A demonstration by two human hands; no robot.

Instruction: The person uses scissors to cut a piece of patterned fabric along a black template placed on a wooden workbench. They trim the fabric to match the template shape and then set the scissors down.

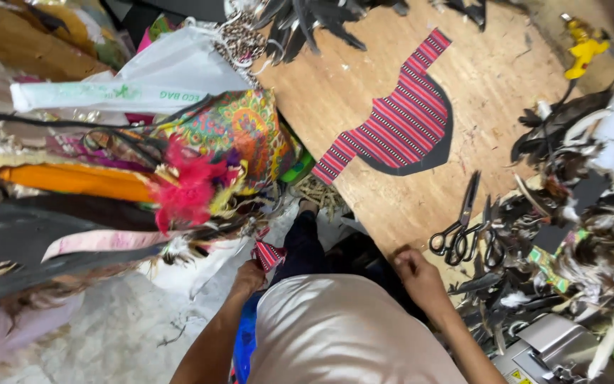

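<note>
Wooden worktable [477, 78]: plywood top, littered with trimmings; every place below is given from it.

Left hand [249, 276]: held low off the table's near-left corner, arm bent and reaching forward beside the person's waist. Fingers curled shut, pinching a small striped fabric scrap [270, 254], red with dark and white bands, whose free end points up towards the table edge.

Right hand [415, 270]: resting at the table's near edge, forearm angled in from the lower right. Fingers folded into a loose fist, knuckles uppermost; whether anything sits inside the fist cannot be told.

Striped fabric cut-out [399, 114]: large shaped piece in the same red striping, lying flat mid-table over a dark backing piece [440, 146] that shows along its right and lower edge. Well apart from both hands.

Scissors [460, 224]: several pairs heaped on the table's near-right part, black handles towards the person, just beyond the right hand and not touched by it.

Dark feathers [577, 235]: piled thick along the table's right side; more at its far edge.

Yellow glue gun [583, 50]: far-right corner of the table.

White plastic bag [158, 78], patterned cloth bundle [243, 131] and pink feather tuft [187, 188]: stacked off the table's left side.
</note>
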